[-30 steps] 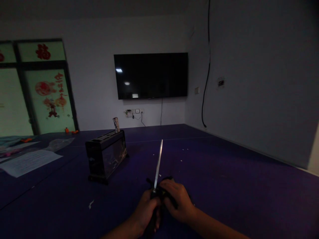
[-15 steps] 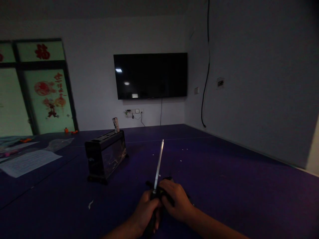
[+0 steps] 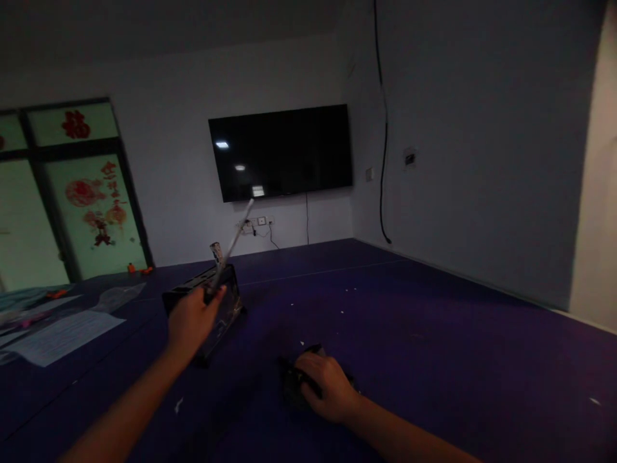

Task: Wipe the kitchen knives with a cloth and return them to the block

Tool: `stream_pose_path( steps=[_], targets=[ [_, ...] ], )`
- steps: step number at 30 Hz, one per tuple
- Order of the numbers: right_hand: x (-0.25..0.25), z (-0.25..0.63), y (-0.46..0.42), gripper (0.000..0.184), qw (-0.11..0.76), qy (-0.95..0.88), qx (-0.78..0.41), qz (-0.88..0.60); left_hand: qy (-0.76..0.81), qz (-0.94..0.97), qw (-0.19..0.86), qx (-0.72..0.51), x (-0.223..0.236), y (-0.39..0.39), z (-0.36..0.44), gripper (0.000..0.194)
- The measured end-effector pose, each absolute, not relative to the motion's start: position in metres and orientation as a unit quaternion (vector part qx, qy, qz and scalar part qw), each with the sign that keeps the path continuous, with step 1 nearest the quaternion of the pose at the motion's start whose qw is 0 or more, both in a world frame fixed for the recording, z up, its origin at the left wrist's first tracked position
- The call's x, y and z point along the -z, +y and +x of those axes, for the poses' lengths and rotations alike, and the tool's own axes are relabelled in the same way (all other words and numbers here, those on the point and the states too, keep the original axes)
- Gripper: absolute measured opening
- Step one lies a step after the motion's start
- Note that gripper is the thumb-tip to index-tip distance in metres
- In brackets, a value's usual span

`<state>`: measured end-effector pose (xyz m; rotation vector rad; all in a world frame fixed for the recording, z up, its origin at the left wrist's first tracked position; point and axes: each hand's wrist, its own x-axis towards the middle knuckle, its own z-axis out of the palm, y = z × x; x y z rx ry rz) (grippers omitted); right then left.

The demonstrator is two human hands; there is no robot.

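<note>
My left hand (image 3: 193, 321) is closed round the dark handle of a sharpening steel (image 3: 234, 244), whose long thin metal rod points up and away to the right. It is raised in front of or above a black knife block (image 3: 224, 312) and hides part of it. A patterned handle (image 3: 216, 253) stands up from the top of the block. At the lower middle, my right hand (image 3: 330, 386) is wrapped over the grip of a black device (image 3: 292, 382) on the purple tabletop (image 3: 409, 360). It looks like a knife sharpener, but the fingers and darkness hide much of it.
Papers (image 3: 67, 334) and a clear plastic bag (image 3: 118, 296) lie at the left. Small orange items (image 3: 132, 268) sit along the far left edge. White scraps (image 3: 178, 405) dot the tabletop. Beyond it hang a television (image 3: 284, 154) and a black cable (image 3: 384, 148).
My left hand has lifted the sharpening steel away from the black device and carried it left and forward to the knife block. The right hand stays on the device. My view has tilted slightly.
</note>
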<state>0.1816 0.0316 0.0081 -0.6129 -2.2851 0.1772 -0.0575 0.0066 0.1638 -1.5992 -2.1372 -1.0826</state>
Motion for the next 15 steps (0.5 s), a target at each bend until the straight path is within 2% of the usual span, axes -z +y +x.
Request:
stream_pose_path(
  steps=[4, 7, 9, 12, 15],
  targets=[
    [-0.007, 0.183, 0.033, 0.029, 0.371, -0.896, -0.063, -0.236, -0.778, -0.456, 0.36, 0.238, -0.237, -0.006, -0.114, 0.041],
    [-0.006, 0.184, 0.033, 0.03, 0.373, -0.894, -0.058, -0.241, -0.779, -0.425, 0.449, 0.104, -0.273, -0.019, -0.148, 0.038],
    [-0.007, 0.184, 0.032, 0.031, 0.372, -0.893, -0.058, -0.245, -0.76, -0.438, 0.479, 0.02, -0.29, -0.027, -0.167, 0.038],
    [-0.009, 0.185, 0.031, 0.032, 0.363, -0.897, -0.059, -0.246, -0.772, -0.475, 0.414, -0.089, -0.307, -0.032, -0.194, 0.037],
    [-0.011, 0.185, 0.03, 0.033, 0.357, -0.899, -0.064, -0.245, -0.76, -0.518, 0.388, -0.062, -0.311, -0.031, -0.218, 0.032]
  ],
)
